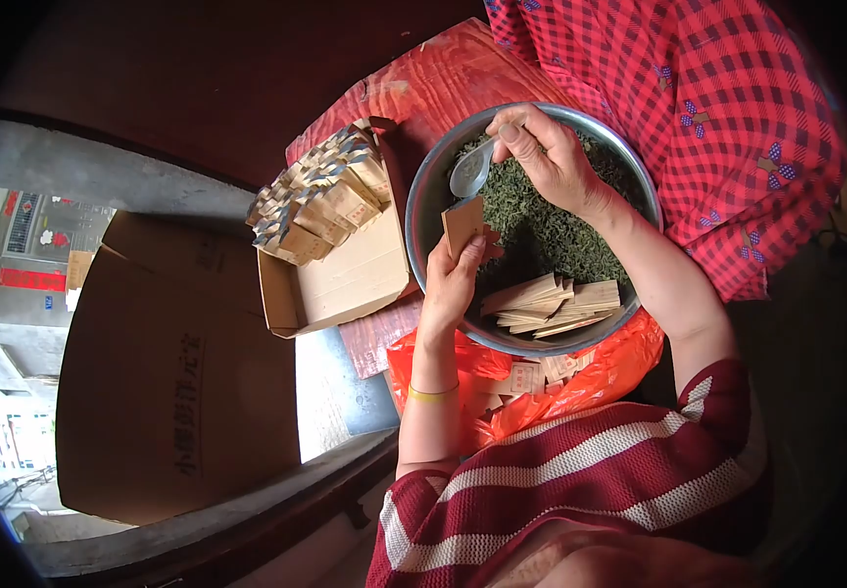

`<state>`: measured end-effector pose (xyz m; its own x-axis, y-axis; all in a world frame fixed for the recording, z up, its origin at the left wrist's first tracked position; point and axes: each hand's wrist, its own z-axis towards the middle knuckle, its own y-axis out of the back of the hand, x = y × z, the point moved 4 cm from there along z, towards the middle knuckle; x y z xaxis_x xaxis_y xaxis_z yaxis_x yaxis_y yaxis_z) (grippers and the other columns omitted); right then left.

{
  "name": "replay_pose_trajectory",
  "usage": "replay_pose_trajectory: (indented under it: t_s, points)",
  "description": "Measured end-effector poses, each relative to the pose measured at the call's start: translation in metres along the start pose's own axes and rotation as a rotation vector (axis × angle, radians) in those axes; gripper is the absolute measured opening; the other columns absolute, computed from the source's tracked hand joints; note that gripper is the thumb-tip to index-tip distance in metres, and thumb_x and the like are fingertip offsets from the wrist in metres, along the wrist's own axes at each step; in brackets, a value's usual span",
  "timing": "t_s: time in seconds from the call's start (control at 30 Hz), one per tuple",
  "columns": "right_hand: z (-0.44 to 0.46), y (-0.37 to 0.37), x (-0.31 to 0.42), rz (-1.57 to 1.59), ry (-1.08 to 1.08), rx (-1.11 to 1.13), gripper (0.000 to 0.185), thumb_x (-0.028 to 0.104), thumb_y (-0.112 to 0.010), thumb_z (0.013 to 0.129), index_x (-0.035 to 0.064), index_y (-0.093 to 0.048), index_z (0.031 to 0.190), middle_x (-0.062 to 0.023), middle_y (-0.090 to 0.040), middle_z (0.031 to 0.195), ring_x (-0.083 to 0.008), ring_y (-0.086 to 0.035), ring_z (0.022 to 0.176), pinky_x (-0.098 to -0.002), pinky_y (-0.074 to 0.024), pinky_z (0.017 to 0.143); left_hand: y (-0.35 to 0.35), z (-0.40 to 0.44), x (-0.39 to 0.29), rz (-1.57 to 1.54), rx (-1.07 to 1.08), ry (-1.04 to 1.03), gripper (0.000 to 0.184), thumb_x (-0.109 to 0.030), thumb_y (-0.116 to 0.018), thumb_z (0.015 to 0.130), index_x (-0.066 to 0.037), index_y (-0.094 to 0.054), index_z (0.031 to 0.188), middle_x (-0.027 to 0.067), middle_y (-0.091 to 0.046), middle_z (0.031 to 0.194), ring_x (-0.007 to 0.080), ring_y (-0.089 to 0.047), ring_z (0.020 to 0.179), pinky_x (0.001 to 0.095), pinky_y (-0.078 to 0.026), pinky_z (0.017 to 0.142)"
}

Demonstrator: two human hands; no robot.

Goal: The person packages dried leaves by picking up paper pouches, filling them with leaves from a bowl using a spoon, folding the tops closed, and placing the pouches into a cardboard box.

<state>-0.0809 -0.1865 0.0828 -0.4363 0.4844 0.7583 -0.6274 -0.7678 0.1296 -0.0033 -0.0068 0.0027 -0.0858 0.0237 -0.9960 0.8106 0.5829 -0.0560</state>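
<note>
My left hand (450, 286) is closed on a small brown paper packet (461, 223), held upright over the left part of a wide metal basin (415, 211). Pinched in my right hand (556, 162) is a spoon (470, 172) with a translucent-looking bowl, tilted down just above the packet's top. Whether the spoon carries anything is hard to make out. Dark green dried leaves (560, 230) fill much of the basin. On its near side rests a fanned pile of flat brown packets (556, 304).
Left of the basin, an open cardboard box (345, 286) holds rows of packets (320, 206). A red plastic bag (629, 350) with more packets lies below the basin. Red checked cloth (678, 127) hangs at right. A large cardboard panel (173, 382) stands at left.
</note>
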Motion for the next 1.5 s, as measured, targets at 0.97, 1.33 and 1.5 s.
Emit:
replay_pose_trajectory:
  t_s: [0.97, 1.33, 1.5]
  points:
    - [-0.01, -0.018, -0.017, -0.147, -0.133, 0.325, 0.022, 0.023, -0.058, 0.098, 0.0012, -0.06, 0.095, -0.0123, -0.066, 0.078, -0.0206, -0.066, 0.071, -0.0338, -0.0508, 0.066, -0.007, -0.003, -0.001, 0.046, 0.079, 0.017, 0.025, -0.021, -0.067, 0.095, 0.001, -0.058, 0.105, 0.0037, -0.064, 0.083, 0.0108, -0.059, 0.071, 0.0249, -0.049, 0.065]
    - [-0.014, -0.021, -0.02, 0.056, -0.238, 0.308, 0.02, 0.02, -0.054, 0.1, 0.001, -0.057, 0.097, -0.0107, -0.066, 0.076, -0.0203, -0.065, 0.068, -0.0346, -0.0513, 0.066, 0.002, -0.006, -0.01, 0.412, -0.189, -0.128, 0.044, -0.038, -0.058, 0.099, 0.004, -0.061, 0.109, 0.0128, -0.061, 0.089, 0.0176, -0.056, 0.081, 0.0337, -0.047, 0.074]
    - [-0.013, -0.02, -0.018, -0.1, -0.196, 0.344, 0.021, 0.022, -0.056, 0.098, 0.0013, -0.057, 0.097, -0.0114, -0.066, 0.076, -0.021, -0.067, 0.071, -0.036, -0.0513, 0.066, 0.005, -0.005, -0.006, 0.387, -0.192, -0.117, 0.044, -0.036, -0.061, 0.098, 0.006, -0.063, 0.112, 0.0106, -0.062, 0.096, 0.0165, -0.057, 0.085, 0.0308, -0.047, 0.077]
